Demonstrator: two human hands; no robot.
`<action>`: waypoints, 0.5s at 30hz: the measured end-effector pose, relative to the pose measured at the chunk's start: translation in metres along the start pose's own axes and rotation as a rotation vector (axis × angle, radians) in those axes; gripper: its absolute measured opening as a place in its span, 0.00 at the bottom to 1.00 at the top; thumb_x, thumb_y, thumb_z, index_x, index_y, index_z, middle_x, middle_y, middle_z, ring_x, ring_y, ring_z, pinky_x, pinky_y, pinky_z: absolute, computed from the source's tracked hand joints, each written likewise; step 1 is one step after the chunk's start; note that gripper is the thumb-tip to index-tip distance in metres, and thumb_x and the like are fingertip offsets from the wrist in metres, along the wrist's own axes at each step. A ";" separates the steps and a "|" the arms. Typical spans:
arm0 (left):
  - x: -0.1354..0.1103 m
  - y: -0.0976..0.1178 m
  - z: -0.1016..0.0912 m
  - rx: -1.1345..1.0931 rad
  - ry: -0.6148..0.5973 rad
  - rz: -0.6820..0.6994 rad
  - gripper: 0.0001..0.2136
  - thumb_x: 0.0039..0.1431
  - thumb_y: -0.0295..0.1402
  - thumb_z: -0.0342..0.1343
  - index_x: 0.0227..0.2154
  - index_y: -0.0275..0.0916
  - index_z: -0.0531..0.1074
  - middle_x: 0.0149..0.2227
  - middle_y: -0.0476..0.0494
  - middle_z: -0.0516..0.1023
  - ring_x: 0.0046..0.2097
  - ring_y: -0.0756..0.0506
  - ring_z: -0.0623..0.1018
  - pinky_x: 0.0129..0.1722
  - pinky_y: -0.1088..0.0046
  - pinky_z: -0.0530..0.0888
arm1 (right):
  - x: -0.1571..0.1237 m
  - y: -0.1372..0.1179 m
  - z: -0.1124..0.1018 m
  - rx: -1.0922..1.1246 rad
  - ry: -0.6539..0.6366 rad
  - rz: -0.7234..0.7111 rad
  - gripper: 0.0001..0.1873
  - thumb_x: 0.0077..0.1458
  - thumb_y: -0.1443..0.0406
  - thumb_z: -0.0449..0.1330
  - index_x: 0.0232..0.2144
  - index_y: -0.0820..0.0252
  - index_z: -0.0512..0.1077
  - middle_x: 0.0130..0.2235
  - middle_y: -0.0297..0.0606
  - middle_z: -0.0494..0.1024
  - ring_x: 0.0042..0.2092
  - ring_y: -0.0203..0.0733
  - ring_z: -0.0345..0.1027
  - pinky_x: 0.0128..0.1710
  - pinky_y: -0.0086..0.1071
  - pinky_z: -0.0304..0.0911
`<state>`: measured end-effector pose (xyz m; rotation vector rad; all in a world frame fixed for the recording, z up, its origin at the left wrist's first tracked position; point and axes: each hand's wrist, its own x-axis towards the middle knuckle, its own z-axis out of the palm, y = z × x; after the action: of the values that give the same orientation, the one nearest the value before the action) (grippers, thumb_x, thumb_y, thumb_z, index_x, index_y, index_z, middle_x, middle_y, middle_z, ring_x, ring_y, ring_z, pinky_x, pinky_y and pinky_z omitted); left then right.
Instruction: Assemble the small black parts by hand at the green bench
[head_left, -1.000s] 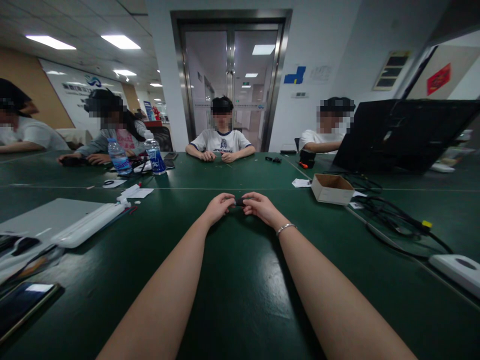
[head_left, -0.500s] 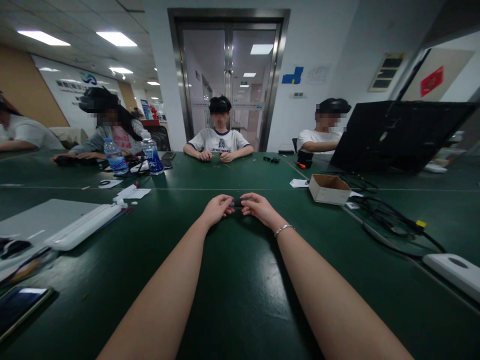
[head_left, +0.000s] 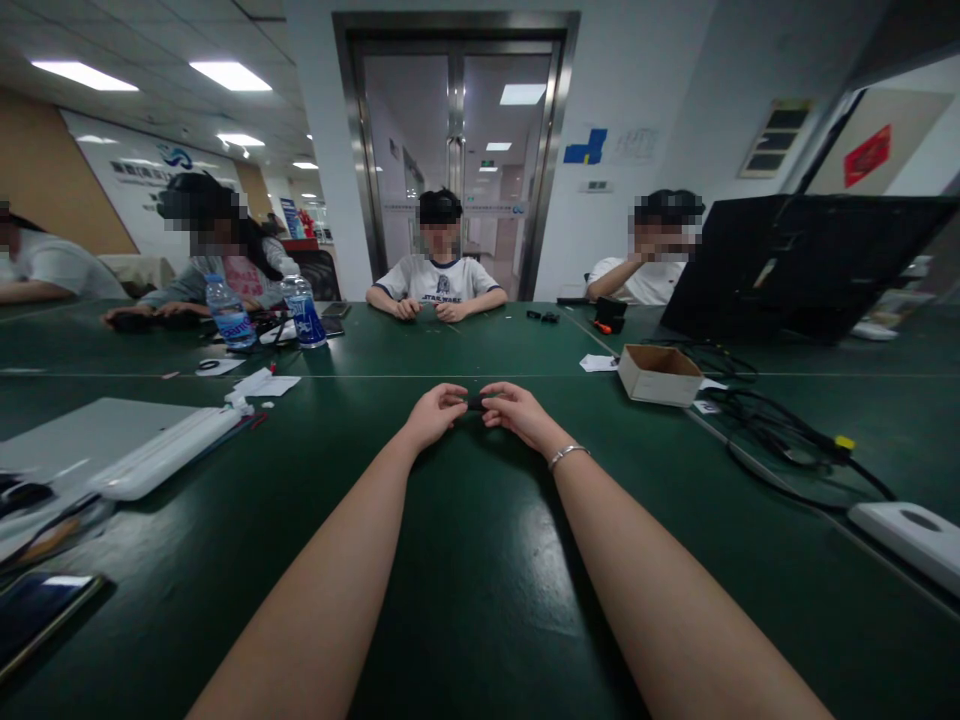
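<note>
Head view: small dark elongated object (head_left: 475, 405) lay between both hands over the green tabletop (head_left: 480, 540), long axis roughly hand to hand. Right hand (head_left: 516, 414) pinched one end; left hand (head_left: 436, 416) curled at the other, grip indiscernible.

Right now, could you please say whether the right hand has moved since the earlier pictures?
No, not noticeably: the right hand keeps about the same gap left of the open box.

Between left hand (head_left: 436, 416) and right hand (head_left: 519, 413), perhaps just above the table (head_left: 465, 560), is an object (head_left: 475, 404).
</note>
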<state>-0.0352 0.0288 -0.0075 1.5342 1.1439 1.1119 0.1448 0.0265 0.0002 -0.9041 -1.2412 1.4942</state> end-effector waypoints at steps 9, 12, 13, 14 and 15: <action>-0.004 0.001 -0.003 0.026 0.000 0.067 0.16 0.46 0.29 0.62 0.41 0.35 0.72 0.39 0.40 0.74 0.32 0.50 0.73 0.24 0.78 0.68 | 0.006 0.002 0.002 -0.119 0.022 0.002 0.06 0.60 0.67 0.60 0.32 0.65 0.69 0.19 0.35 0.72 0.17 0.31 0.62 0.15 0.20 0.61; -0.004 0.002 -0.002 0.021 0.010 0.069 0.17 0.46 0.31 0.63 0.41 0.35 0.72 0.36 0.42 0.74 0.30 0.50 0.72 0.25 0.77 0.68 | 0.006 0.002 0.002 -0.120 0.030 0.012 0.06 0.61 0.66 0.59 0.32 0.65 0.69 0.19 0.34 0.72 0.18 0.31 0.63 0.15 0.20 0.62; -0.004 0.002 -0.002 0.018 0.010 0.067 0.17 0.47 0.31 0.63 0.41 0.35 0.72 0.35 0.43 0.74 0.29 0.51 0.72 0.25 0.77 0.68 | 0.005 0.002 0.002 -0.116 0.029 0.018 0.06 0.62 0.67 0.58 0.33 0.65 0.69 0.19 0.34 0.72 0.18 0.31 0.64 0.15 0.20 0.62; -0.004 0.002 -0.002 0.014 0.009 0.064 0.16 0.47 0.31 0.62 0.41 0.35 0.72 0.34 0.44 0.73 0.29 0.51 0.72 0.25 0.77 0.68 | 0.004 0.001 0.002 -0.109 0.026 0.026 0.04 0.62 0.68 0.57 0.34 0.65 0.69 0.19 0.34 0.72 0.18 0.31 0.65 0.16 0.20 0.63; -0.005 0.003 -0.002 0.009 0.007 0.063 0.16 0.48 0.31 0.62 0.41 0.35 0.72 0.33 0.44 0.73 0.29 0.51 0.72 0.25 0.77 0.67 | 0.003 -0.001 0.003 -0.098 0.022 0.032 0.02 0.61 0.70 0.56 0.35 0.65 0.69 0.20 0.34 0.72 0.19 0.32 0.66 0.18 0.21 0.65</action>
<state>-0.0371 0.0241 -0.0052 1.5835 1.1132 1.1559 0.1413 0.0287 0.0016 -1.0067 -1.2985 1.4552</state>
